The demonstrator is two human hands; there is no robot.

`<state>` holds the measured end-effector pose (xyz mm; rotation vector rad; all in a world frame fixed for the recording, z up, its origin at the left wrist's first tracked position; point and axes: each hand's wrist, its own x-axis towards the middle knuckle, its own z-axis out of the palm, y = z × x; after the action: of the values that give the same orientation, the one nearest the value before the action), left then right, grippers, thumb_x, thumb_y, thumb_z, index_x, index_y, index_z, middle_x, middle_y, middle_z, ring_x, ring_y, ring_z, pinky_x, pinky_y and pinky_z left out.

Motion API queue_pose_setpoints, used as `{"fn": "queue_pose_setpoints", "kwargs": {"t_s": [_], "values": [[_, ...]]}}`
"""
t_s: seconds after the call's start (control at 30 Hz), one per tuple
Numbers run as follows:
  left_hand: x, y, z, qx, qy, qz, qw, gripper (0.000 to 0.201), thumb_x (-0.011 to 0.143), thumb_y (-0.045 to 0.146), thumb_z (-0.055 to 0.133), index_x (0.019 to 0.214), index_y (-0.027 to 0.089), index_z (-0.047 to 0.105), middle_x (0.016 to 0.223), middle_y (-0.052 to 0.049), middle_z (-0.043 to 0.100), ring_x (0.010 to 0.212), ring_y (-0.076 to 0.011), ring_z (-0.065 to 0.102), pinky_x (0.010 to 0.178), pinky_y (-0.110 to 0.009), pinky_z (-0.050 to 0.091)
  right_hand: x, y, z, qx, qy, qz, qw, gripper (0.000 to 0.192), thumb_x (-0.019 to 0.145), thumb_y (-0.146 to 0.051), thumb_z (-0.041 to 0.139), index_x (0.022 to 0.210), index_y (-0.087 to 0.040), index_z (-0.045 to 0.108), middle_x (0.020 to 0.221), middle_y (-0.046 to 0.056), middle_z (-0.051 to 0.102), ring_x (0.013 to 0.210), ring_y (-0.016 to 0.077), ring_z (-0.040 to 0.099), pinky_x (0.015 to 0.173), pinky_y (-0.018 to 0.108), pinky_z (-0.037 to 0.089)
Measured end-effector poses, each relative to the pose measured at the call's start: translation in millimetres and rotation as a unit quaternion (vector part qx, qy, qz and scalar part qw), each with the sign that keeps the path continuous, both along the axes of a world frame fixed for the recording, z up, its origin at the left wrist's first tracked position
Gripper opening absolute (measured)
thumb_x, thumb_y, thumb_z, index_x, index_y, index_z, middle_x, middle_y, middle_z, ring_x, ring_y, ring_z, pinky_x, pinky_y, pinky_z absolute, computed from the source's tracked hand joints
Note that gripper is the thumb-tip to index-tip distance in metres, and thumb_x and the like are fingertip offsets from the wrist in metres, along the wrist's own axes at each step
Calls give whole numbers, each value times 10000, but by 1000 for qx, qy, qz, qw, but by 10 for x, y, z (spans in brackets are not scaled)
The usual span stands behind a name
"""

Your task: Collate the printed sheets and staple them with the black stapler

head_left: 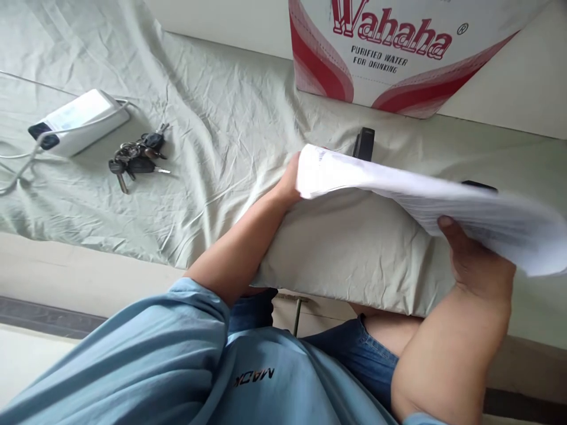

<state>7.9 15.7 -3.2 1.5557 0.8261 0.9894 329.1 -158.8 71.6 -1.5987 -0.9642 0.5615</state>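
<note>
A bent stack of printed paper sheets (372, 177) is held above the cloth between my two hands. My left hand (290, 180) grips the left end; most of its fingers are hidden behind the paper. At the right, my right hand (476, 254) has its thumb on the near face of the sheets, with the other fingers out of sight beneath. The right end of the paper is blurred. Just behind the sheets stands a black stapler (364, 143), partly covered by them. Another black object (479, 186) peeks out farther right, too hidden to name.
A pale green wrinkled cloth (212, 136) covers the table. A Wahaha water carton (376, 77) stands at the back against the wall. On the left lie a bunch of keys (139, 154) and a white boxy device (84, 121) with a white cable (26, 168).
</note>
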Motion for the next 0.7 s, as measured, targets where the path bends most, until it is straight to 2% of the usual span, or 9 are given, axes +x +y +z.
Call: {"fn": "queue_pose_setpoints", "kwargs": {"t_s": [0.07, 0.13, 0.17, 0.3, 0.37, 0.43, 0.5, 0.57, 0.7], "values": [[28, -10, 14, -3, 19, 1, 1000, 576, 904, 765, 891, 966, 202, 789, 987, -94, 827, 980, -283, 757, 972, -472, 629, -32, 16, 7, 61, -6, 2, 998, 454, 674, -407, 1083, 1054, -300, 859, 1288, 44, 839, 1501, 336, 707, 1476, 637, 364], [58, -31, 37, -20, 14, 11, 1000, 605, 993, 819, 772, 957, 215, 778, 942, -66, 808, 966, -265, 764, 895, -412, 628, -69, 8, 40, 89, 13, 8, 996, 423, 673, -421, 1088, 1008, -295, 863, 1313, 45, 849, 1499, 343, 719, 1461, 651, 393], [68, -41, 48, -33, 9, 15, 999, 628, 1011, 848, 733, 971, 223, 779, 924, -59, 802, 954, -259, 769, 854, -387, 626, -76, -9, 62, 69, 31, 10, 997, 429, 646, -421, 1103, 978, -296, 861, 1303, 41, 856, 1482, 347, 731, 1450, 659, 409], [63, -75, 81, -73, -9, 25, 997, 692, 980, 923, 722, 991, 234, 779, 842, -61, 773, 877, -252, 766, 740, -356, 611, 59, -117, 94, -109, 105, 24, 988, 493, 628, -510, 1116, 986, -285, 862, 1279, 68, 865, 1421, 358, 759, 1384, 672, 487], [42, -99, 118, -85, -8, 8, 996, 705, 966, 935, 731, 992, 232, 777, 821, -62, 764, 843, -249, 757, 718, -357, 611, 213, -144, 42, -128, 96, -14, 987, 563, 638, -596, 1095, 1031, -265, 865, 1206, 90, 862, 1310, 362, 791, 1311, 686, 544], [21, -133, 198, -97, 5, -27, 995, 685, 976, 907, 746, 967, 223, 772, 813, -64, 757, 801, -236, 734, 704, -357, 604, 365, -147, -33, -95, 46, -94, 990, 678, 560, -634, 1107, 1066, -252, 867, 1055, 63, 844, 1132, 333, 809, 1258, 683, 571], [14, -161, 321, -102, 38, -77, 991, 622, 1000, 822, 784, 880, 213, 745, 790, -60, 732, 740, -209, 686, 689, -353, 575, 458, -145, -83, -72, 26, -129, 989, 745, 522, -646, 1118, 1098, -246, 868, 962, 43, 826, 1006, 292, 803, 1232, 642, 586], [38, -157, 470, -87, 84, -135, 983, 548, 1020, 688, 825, 781, 212, 701, 743, -44, 687, 681, -179, 627, 671, -344, 524, 462, -152, -80, -82, 54, -88, 991, 727, 608, -689, 1091, 1145, -253, 866, 989, 62, 842, 981, 277, 813, 1166, 584, 626], [193, -12, 740, -30, 130, -261, 956, 323, 1006, 459, 816, 798, 215, 776, 742, -17, 703, 636, -157, 614, 625, -321, 446, 296, -161, 9, -144, 100, 72, 982, 691, 761, -760, 1014, 1247, -288, 876, 1121, 98, 876, 1086, 315, 857, 1026, 494, 695]]}}
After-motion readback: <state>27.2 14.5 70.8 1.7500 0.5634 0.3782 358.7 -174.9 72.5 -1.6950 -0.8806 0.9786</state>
